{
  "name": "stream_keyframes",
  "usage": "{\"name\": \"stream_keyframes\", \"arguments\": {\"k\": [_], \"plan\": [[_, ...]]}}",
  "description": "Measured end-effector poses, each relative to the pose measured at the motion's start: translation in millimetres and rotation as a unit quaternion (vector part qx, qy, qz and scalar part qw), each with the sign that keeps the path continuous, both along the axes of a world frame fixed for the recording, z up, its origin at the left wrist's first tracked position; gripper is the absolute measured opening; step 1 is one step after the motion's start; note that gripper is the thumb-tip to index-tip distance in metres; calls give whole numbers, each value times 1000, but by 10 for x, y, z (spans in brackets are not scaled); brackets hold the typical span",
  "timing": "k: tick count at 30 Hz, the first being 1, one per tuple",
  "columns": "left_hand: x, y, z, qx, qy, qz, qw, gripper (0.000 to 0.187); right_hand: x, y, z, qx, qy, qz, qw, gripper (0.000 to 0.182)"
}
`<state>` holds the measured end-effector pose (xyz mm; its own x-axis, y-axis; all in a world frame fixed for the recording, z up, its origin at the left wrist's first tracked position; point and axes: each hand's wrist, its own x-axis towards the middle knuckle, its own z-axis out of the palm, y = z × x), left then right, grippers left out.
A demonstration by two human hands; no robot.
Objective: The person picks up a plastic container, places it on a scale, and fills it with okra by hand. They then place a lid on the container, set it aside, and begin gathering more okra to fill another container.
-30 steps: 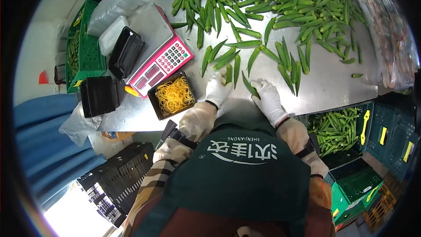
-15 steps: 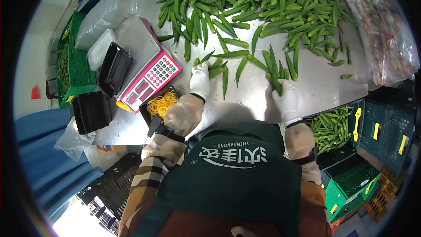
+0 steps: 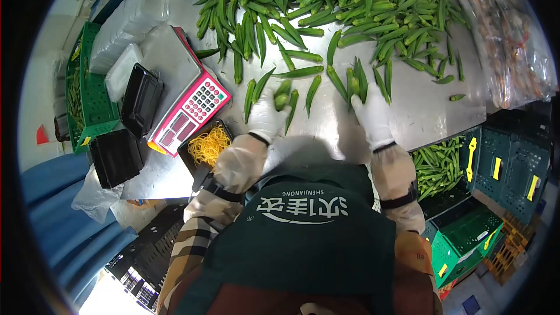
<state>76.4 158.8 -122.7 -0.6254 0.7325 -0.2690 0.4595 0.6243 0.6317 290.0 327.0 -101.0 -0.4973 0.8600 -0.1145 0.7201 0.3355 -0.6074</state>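
Observation:
My left hand point(image 3: 269, 116), in a white glove, closes its thumb and fingers around a couple of green okra pods point(image 3: 282, 94). Single pods lie on the metal table close by on both sides of it. Also gloved, my right hand point(image 3: 373, 118) grips a small bunch of okra point(image 3: 357, 80) by its near end, tips pointing away from me. Just to the right of that bunch lie more loose pods point(image 3: 384, 84). A large okra heap point(image 3: 350, 6) spreads over the far side of the table.
To the left stand a pink-framed scale point(image 3: 198, 105), a tray of yellow rubber bands point(image 3: 209, 147), black trays point(image 3: 142, 99) and stacked clear trays point(image 3: 137, 14). Wrapped plastic packs point(image 3: 507, 41) line the right edge. A crate of okra point(image 3: 437, 166) sits below at right.
My right hand has moved forward, and the pod it held nearer me is now beside the other pods in its grip. My left hand's fingers have turned around their pods.

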Motion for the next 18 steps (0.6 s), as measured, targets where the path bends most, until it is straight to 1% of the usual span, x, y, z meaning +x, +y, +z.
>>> {"name": "stream_keyframes", "arguments": {"k": [1, 2, 3, 4, 5, 6, 7, 9, 10, 11, 13, 14, 15, 16, 17, 18], "plan": [[101, 44, -50, -12, 61, -29, 998, 48, -128, 69, 7, 61, -44, -8, 997, 41], [168, 73, -244, -34, 126, -56, 990, 46, -233, 122, 4, 120, -88, -17, 989, 41], [218, 91, -436, -56, 190, -83, 977, 44, -316, 154, -65, 145, -132, -7, 981, 41], [259, 130, -319, -99, 136, -76, 983, 39, -393, 172, -173, 169, -175, 3, 970, 40], [254, 173, -208, -78, 106, -66, 989, 40, -436, 206, -257, 191, -218, 12, 957, 40], [252, 194, -124, -58, 75, -56, 994, 40, -454, 242, -271, 167, -209, -5, 964, 43], [243, 207, -72, -38, 45, -45, 997, 40, -457, 289, -245, 116, -179, -9, 977, 45], [160, 345, 86, 12, 54, -28, 998, 40, -387, 403, -133, 11, -116, -17, 993, 50], [108, 442, 132, 37, 57, -20, 997, 40, -320, 450, -84, -36, -66, -28, 997, 59], [60, 545, 146, 45, 89, -42, 994, 39, -253, 480, -47, -27, -3, -39, 999, 56], [-5, 715, 133, 59, 149, -84, 984, 38, -35, 638, 108, -126, 90, -59, 986, 49], [-3, 789, 110, 55, 146, -92, 983, 36, 76, 651, 263, -165, 121, -94, 974, 44], [21, 817, 30, 64, 194, -113, 972, 38, 158, 620, 479, -202, 153, -129, 959, 39], [60, 840, -52, 73, 241, -136, 958, 40, 317, 665, 435, -165, 146, -107, 969, 53], [106, 875, -116, 83, 287, -158, 941, 42, 411, 639, 357, -146, 113, -123, 975, 47], [215, 864, -108, 64, 323, -165, 930, 32, 497, 599, 296, -126, 80, -139, 979, 42]]}}
